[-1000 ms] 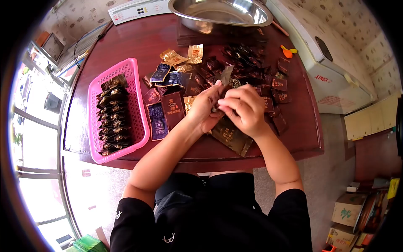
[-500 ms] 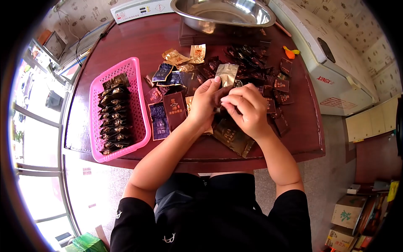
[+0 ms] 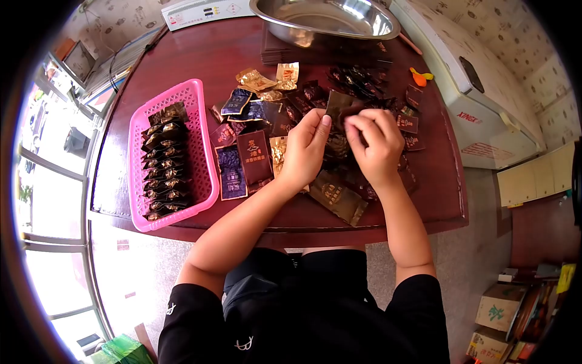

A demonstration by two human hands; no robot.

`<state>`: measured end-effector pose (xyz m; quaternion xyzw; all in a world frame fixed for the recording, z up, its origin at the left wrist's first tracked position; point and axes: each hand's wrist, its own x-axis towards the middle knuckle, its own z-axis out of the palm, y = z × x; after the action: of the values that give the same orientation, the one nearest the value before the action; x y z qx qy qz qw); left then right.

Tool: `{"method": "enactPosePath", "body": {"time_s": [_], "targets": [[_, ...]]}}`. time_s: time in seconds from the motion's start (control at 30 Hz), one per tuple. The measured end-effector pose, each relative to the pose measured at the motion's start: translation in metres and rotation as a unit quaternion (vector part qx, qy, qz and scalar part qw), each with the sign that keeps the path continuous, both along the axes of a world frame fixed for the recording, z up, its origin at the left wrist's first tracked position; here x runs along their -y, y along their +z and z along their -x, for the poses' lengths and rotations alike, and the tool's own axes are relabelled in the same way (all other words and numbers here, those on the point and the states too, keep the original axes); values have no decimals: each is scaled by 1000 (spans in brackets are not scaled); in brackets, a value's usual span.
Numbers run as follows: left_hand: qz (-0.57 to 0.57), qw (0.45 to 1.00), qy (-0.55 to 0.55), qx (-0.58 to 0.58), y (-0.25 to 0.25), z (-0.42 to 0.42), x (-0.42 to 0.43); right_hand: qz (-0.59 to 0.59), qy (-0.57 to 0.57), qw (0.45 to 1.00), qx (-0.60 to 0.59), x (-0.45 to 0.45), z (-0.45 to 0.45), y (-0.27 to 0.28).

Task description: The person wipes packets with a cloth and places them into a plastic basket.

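Note:
My left hand [image 3: 308,145] pinches the left edge of a dark packet [image 3: 341,103] held over the middle of the table. At the packet's right side is my right hand [image 3: 376,141], its fingers pressed together on a small dark piece at the packet. Below them lies a flat olive-brown pouch [image 3: 337,197]. To the left are a dark red packet [image 3: 254,156], a purple packet [image 3: 231,173] and a gold packet [image 3: 278,155]. Dark packets [image 3: 357,82] are heaped beyond my hands. A pink basket [image 3: 208,151] at the left holds a row of dark packets [image 3: 165,164].
A steel basin [image 3: 327,36] stands at the table's far edge, beside a white appliance [image 3: 206,12]. An orange and yellow object [image 3: 419,77] lies at the right, near a white freezer [image 3: 485,103]. Gold packets [image 3: 254,79] lie behind the purple ones.
My hands have moved slightly apart, the right one to the right. The packet between them has turned from its shiny silvery face to a dark one.

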<state>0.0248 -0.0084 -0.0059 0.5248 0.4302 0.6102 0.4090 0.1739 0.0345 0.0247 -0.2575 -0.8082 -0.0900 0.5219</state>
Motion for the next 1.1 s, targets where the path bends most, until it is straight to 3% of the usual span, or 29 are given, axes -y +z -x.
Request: {"method": "enactPosePath", "body": {"time_s": [0.13,0.23,0.3,0.37,0.4,0.5,0.53,0.63,0.73,0.83,0.97,1.03,1.1], "targets": [[-54,997,9,60,-2,-11,-3,-17,-34,996,-77,-4,-11,6],[-54,998,17,-11,4,-7,1,-70,104,992,-10,12,-8,12],[-88,994,61,-32,-1,-9,3,-78,127,989,20,14,-1,10],[-100,995,21,-17,-3,-10,-1,-11,36,999,30,6,-2,8],[-23,1000,-14,3,-4,-6,-3,-20,-10,1000,21,2,-5,7],[41,957,-116,262,12,-7,1,3,-66,997,-30,-10,-14,5],[-28,984,-54,168,3,-6,-6,13,-63,998,-28,-10,-14,6],[-53,988,-40,142,16,3,-3,34,-44,998,-15,-6,-11,3],[-47,974,-10,222,36,14,9,109,75,991,3,3,-2,5],[-58,946,32,319,39,30,22,89,123,988,39,14,8,4],[38,947,53,314,52,61,48,35,146,986,75,39,39,25],[107,936,76,327,69,80,61,14,122,981,150,53,64,44],[80,914,106,383,71,94,64,-65,79,974,203,57,90,50]]}}
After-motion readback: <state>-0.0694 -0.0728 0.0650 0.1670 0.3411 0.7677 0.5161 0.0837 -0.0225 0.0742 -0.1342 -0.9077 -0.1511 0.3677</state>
